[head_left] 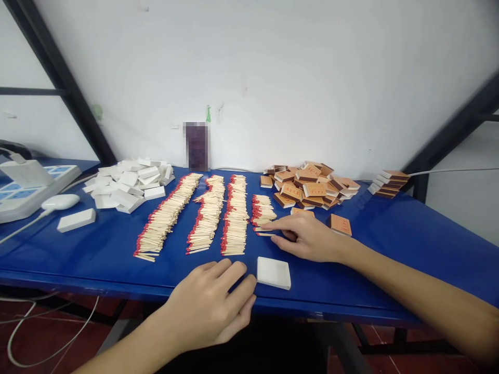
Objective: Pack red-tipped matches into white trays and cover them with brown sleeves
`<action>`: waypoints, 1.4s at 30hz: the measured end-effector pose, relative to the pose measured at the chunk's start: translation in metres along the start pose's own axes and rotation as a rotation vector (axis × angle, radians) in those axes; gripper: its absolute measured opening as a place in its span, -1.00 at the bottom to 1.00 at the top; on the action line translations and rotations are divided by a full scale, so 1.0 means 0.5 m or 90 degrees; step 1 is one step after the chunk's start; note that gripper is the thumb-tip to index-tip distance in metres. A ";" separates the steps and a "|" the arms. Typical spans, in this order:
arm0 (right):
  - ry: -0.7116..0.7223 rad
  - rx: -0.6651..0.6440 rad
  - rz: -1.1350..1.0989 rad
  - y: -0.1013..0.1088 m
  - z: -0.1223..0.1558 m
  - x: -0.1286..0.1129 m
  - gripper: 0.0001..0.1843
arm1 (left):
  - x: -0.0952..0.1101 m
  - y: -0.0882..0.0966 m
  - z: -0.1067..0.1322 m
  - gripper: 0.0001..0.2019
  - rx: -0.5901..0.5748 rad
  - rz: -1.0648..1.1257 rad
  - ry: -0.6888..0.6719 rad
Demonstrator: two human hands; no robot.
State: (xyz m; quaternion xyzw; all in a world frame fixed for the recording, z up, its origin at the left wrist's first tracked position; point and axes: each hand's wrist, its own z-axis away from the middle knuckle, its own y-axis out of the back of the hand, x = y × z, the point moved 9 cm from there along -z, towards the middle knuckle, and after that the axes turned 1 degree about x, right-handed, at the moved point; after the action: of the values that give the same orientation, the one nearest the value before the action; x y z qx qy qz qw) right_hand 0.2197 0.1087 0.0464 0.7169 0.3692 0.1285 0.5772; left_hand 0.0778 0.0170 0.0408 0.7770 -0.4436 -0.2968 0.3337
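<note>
My right hand [306,236] reaches to the near end of the shortest row of matches [265,209]. Its index finger and thumb are apart, with the fingertips beside a loose match [265,234] with a red head. At the front edge of the table is my left hand [218,298], its fingers loosely curled. No object shows in it; the palm side is hidden. Just right of its fingertips lies a white matchbox tray [273,272], its hollow facing up. Three longer rows of matches [235,215] run toward the wall on the left.
A heap of white inner trays [128,184] lies at the back left, with one loose tray [76,220] nearby. Orange matchbox sleeves [314,187] are piled at the back right, beside a leaning stack of matchboxes [389,183]. A power strip [50,187] stands far left.
</note>
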 end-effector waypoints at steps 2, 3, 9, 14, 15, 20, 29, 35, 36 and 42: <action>-0.001 -0.004 0.003 -0.001 0.000 0.001 -0.62 | -0.001 -0.001 -0.001 -0.84 -0.002 0.001 0.000; -0.003 -0.006 0.004 -0.001 0.000 0.001 -0.63 | -0.002 -0.002 -0.001 -0.84 -0.004 0.001 0.001; -0.003 -0.008 0.007 -0.002 0.003 0.001 -0.63 | -0.001 -0.001 -0.002 -0.84 -0.006 0.006 -0.003; 0.000 -0.008 0.001 -0.001 0.000 0.000 -0.64 | 0.000 0.000 0.001 -0.84 -0.005 -0.001 0.000; -0.003 -0.010 -0.002 -0.001 0.000 0.001 -0.64 | 0.000 -0.001 0.001 -0.84 -0.006 -0.001 0.000; -0.029 -0.022 -0.024 -0.006 0.001 0.013 -0.65 | 0.001 -0.001 0.001 -0.83 -0.003 -0.008 -0.001; -0.051 -0.029 -0.058 -0.004 -0.001 0.019 -0.64 | -0.001 0.002 -0.002 -0.84 0.000 0.001 0.000; -0.047 -0.029 -0.044 -0.001 0.002 0.015 -0.66 | -0.001 0.001 -0.002 -0.83 0.000 0.001 0.004; -0.043 -0.029 -0.037 -0.001 0.002 0.015 -0.67 | -0.001 0.001 -0.001 -0.83 0.000 0.001 0.004; -0.031 -0.028 -0.039 -0.001 0.000 0.016 -0.68 | -0.001 0.002 -0.001 -0.82 0.000 0.004 0.003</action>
State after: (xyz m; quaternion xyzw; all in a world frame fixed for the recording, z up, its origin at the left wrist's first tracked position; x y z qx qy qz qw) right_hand 0.2252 0.1140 0.0437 0.6955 0.3740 0.1013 0.6051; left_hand 0.0776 0.0171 0.0422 0.7762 -0.4453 -0.2937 0.3361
